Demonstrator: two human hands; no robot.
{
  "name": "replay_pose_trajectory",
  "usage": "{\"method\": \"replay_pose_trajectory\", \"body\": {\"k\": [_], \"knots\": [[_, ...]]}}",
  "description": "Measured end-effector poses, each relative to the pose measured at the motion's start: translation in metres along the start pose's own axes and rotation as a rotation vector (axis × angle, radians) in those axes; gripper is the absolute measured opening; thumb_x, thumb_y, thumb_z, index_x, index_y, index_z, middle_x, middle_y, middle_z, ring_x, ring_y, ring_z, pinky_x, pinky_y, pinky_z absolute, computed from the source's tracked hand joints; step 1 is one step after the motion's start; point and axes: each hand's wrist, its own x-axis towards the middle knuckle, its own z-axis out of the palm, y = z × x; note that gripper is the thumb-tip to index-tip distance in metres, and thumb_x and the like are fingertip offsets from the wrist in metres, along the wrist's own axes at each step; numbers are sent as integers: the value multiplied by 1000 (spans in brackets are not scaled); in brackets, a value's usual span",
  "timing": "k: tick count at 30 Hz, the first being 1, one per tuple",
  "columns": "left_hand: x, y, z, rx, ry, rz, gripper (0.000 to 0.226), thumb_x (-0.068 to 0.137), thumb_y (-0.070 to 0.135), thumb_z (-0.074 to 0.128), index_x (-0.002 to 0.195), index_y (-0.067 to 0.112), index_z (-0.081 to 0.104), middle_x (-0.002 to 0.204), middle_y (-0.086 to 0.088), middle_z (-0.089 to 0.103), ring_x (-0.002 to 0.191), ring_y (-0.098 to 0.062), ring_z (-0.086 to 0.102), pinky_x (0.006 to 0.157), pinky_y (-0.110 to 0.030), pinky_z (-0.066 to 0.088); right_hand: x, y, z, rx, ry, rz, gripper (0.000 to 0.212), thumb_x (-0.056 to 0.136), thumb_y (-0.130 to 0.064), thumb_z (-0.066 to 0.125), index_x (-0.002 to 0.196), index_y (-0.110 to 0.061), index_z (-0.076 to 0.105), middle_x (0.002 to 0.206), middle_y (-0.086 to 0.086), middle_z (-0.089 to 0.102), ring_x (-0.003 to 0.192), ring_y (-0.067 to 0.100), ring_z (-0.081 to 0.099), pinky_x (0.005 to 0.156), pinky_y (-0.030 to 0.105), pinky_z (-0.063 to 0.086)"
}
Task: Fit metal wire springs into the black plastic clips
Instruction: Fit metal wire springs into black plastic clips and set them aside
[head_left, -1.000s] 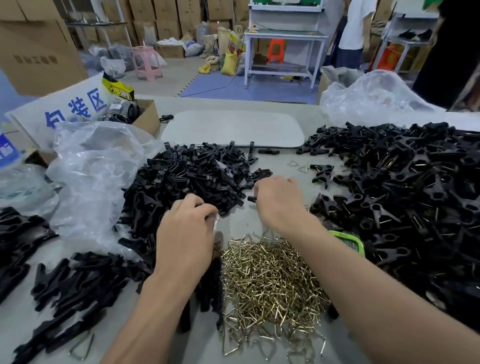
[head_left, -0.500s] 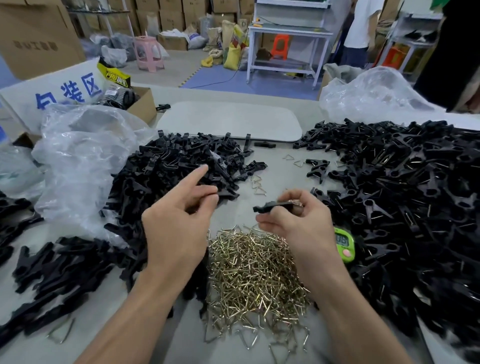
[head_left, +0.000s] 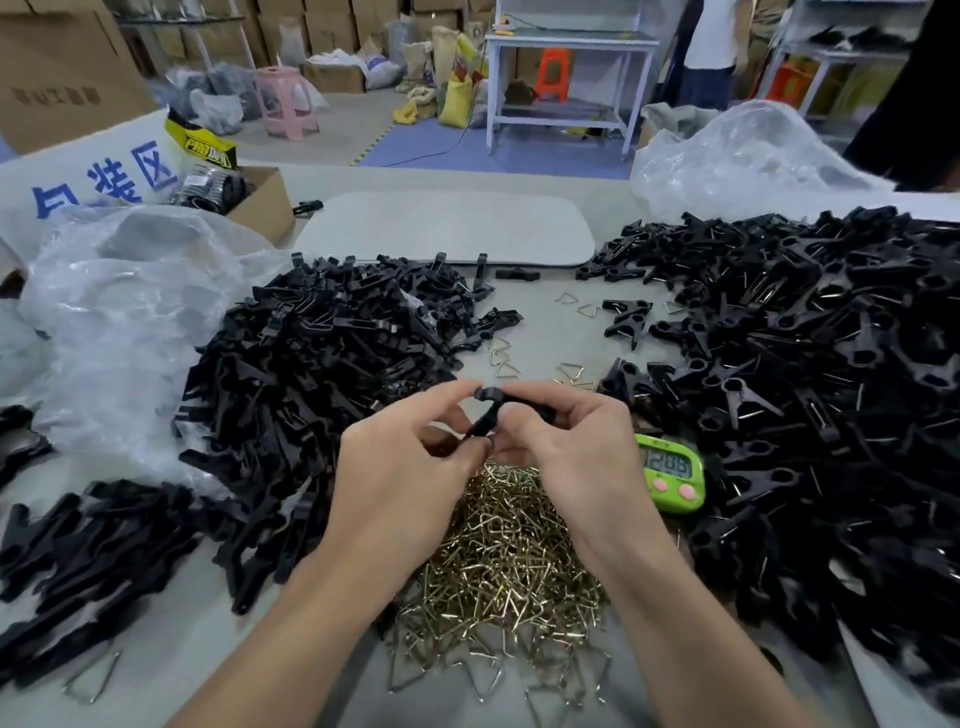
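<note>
Left hand: we find it pinching the black clip
Right hand: we find it gripping the same clip
Clip position: above the wire spring pile, between left clip heap and right clip heap

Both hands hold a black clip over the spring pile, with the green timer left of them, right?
No. The head view shows the green timer right of them. The left hand and right hand do hold the black clip over the spring pile.
</note>
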Motion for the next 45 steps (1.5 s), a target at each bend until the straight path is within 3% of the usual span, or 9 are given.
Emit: {"method": "replay_pose_trajectory", "body": {"k": [8, 11, 17, 23, 27, 34, 38, 41, 45], "knots": [[7, -5, -4, 83, 8, -54, 33, 86, 28, 81, 113, 46, 77, 80, 33, 70, 76, 14, 63, 67, 2, 39, 0, 0, -1, -95, 121, -27, 16, 88, -24, 79, 92, -39, 82, 82, -9, 79, 73, 11, 68, 73, 37, 61], [10, -5, -9, -90, -26, -157, 26, 82, 32, 80, 95, 54, 77, 83, 33, 73, 72, 6, 68, 61, -6, 46, -1, -1, -4, -51, 106, -23, 18, 90, -20, 79, 91, -38, 82, 85, -9, 79, 73, 6, 65, 68, 22, 56], [7, 3, -2, -348, -51, -162, 23, 71, 35, 80, 90, 48, 81, 83, 11, 80, 82, -9, 77, 85, -36, 60, -3, -5, 2, -156, -11, -65, 28, 91, -19, 73, 92, -45, 82, 75, -18, 76, 63, -6, 60, 64, 13, 47], [9, -4, -4, -289, 1, -167, 25, 82, 19, 86, 93, 41, 81, 84, 17, 79, 83, 0, 75, 82, -24, 55, -5, -6, 2, -339, -50, -127, 37, 91, -23, 71, 81, -59, 75, 71, -9, 74, 57, 3, 54, 58, 24, 47], [7, -3, -5, -276, -6, -160, 27, 81, 16, 87, 91, 40, 80, 80, 17, 79, 79, 1, 75, 75, -14, 56, -5, -2, 0, -394, -79, -131, 26, 93, -24, 69, 80, -45, 76, 64, 1, 67, 55, 8, 49, 50, 22, 39], [0, -2, -7, -103, -82, 24, 36, 93, 17, 76, 121, 40, 75, 75, 25, 75, 57, 10, 60, 61, -2, 43, -4, -3, -7, -538, -166, -161, 13, 94, -24, 70, 86, -32, 77, 74, -2, 74, 71, 21, 67, 69, 37, 53], [-1, 1, -12, 76, -100, 163, 52, 93, 14, 75, 128, 53, 66, 105, 35, 72, 96, 10, 67, 89, -14, 54, -3, -7, -9, -584, -146, -183, 23, 95, -22, 67, 72, -25, 71, 55, -10, 60, 49, 5, 47, 48, 20, 39], [2, 0, -15, 139, -123, 269, 56, 86, 8, 80, 126, 47, 71, 138, 35, 58, 133, 10, 48, 115, -18, 38, -2, -10, -14, -508, -216, -112, 18, 89, -24, 70, 73, -18, 75, 51, -8, 46, 47, 7, 36, 49, 22, 32], [6, -1, -22, 84, -151, 210, 50, 84, 17, 84, 110, 58, 71, 113, 35, 67, 105, 7, 64, 92, -23, 53, -1, -14, -16, -379, -252, -52, 10, 87, -24, 74, 80, -27, 81, 63, -2, 60, 57, 16, 46, 61, 34, 39]]}}
